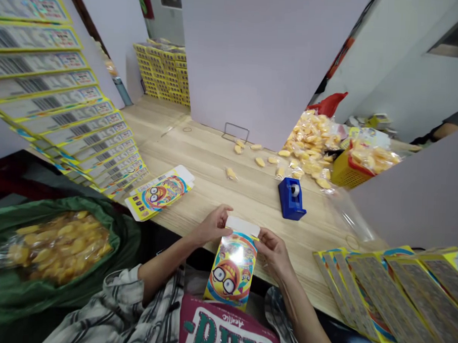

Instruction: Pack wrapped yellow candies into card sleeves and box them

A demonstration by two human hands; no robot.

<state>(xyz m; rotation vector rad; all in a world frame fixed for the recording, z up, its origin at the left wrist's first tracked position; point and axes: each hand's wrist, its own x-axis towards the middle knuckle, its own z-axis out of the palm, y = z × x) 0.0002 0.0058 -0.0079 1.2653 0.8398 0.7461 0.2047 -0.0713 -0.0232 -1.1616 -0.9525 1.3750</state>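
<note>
A yellow printed carton (233,268) with a cartoon face in glasses is held upright against my body at the table's front edge. Its white top flap (243,225) stands up at the open end. My left hand (213,224) grips the upper left corner, thumb on the front face. At the upper right corner, my right hand (274,249) pinches the side with its fingers at the flap. What is inside the carton is hidden. Another carton (160,194), lying flat with its white flap out, rests on the table to the left of my left hand.
A blue tape dispenser (291,199) stands right of centre. Small wrapped yellow pieces (310,139) heap at the back right beside a yellow basket (346,169). Cartons are stacked high at left (73,99) and lean in a row at right (391,290). A green sack (123,237) sits lower left.
</note>
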